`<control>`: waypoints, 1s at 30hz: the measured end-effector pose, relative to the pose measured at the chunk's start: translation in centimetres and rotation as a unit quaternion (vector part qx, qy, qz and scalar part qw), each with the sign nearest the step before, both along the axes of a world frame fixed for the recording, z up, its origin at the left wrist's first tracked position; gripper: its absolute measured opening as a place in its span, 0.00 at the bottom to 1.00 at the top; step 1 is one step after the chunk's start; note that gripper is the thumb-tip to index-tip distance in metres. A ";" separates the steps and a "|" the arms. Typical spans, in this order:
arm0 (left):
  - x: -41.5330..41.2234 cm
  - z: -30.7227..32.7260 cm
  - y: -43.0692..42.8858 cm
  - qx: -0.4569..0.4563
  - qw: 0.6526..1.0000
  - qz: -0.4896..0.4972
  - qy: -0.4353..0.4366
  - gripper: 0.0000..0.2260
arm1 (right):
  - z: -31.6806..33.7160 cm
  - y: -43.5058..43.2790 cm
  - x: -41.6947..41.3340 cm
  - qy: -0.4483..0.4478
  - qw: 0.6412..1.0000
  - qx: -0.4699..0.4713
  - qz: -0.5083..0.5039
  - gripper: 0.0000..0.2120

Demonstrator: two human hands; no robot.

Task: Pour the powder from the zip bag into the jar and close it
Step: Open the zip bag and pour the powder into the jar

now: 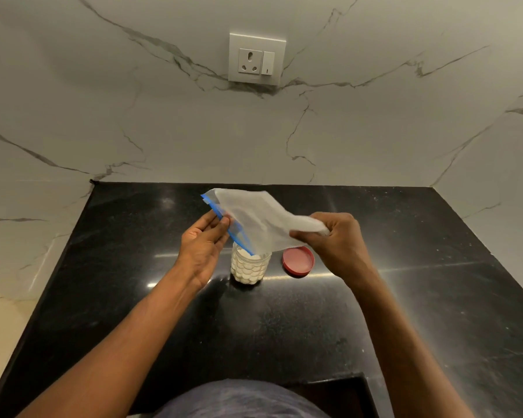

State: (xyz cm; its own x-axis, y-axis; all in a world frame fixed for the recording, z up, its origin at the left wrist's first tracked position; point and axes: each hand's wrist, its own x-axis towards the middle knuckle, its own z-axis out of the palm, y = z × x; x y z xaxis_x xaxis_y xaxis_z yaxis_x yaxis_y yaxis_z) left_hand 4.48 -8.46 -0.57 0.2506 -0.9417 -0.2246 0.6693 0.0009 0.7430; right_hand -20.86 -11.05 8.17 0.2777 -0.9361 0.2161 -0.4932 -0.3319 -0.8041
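Observation:
A clear zip bag [254, 218] with a blue zip edge is tilted over an open clear jar [248, 267], one zip corner dipping into the jar's mouth. White powder fills most of the jar. My left hand [204, 244] pinches the blue zip edge with its fingertips. My right hand [334, 236] grips the bag's bunched bottom end, held higher and to the right. The bag looks nearly flat. A red lid [298, 261] lies on the black counter just right of the jar, partly behind my right hand.
The black stone counter [133, 282] meets a white marble wall at the back and on both sides. A wall socket with a switch [256, 58] sits above the work spot. The counter's front edge has a step at the lower right.

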 end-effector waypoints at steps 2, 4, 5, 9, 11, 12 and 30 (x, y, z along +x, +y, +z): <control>0.0 0.1 -0.2 0.008 1.000 0.004 0.000 0.16 | -0.3 -0.2 -0.6 -0.035 0.999 0.012 0.003 0.04; -0.1 0.2 -0.4 0.004 1.000 0.006 -0.006 0.17 | -0.2 -0.5 -1.1 -0.079 0.997 -0.006 -0.006 0.03; -0.1 0.2 -0.4 0.002 1.000 0.007 -0.007 0.16 | -0.2 -0.6 -1.3 -0.080 0.997 0.005 0.007 0.03; 0.1 0.3 -0.3 0.006 1.000 0.009 -0.008 0.16 | -0.3 -0.4 -2.0 -0.118 0.992 0.034 0.034 0.07; 0.1 0.5 -0.3 0.002 1.000 0.006 -0.010 0.17 | -0.3 -0.6 -2.4 -0.137 0.989 0.040 0.031 0.06; 0.0 0.6 -0.2 0.000 1.000 0.004 -0.007 0.17 | -0.5 -0.5 -2.5 -0.117 0.991 0.046 0.039 0.06; 0.3 0.2 0.1 -0.006 1.000 0.005 -0.010 0.20 | -2.2 -0.9 -3.0 -0.131 0.991 -0.007 -0.026 0.09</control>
State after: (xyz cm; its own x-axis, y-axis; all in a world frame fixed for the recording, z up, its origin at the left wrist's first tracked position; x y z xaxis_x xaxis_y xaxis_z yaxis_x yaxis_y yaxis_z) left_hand 4.75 -8.35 -0.37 0.2643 -0.9418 -0.2078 0.6537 0.0165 0.7566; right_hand -23.90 -11.99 5.99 0.1621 -0.9437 0.2885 -0.2838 -0.3246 -0.9023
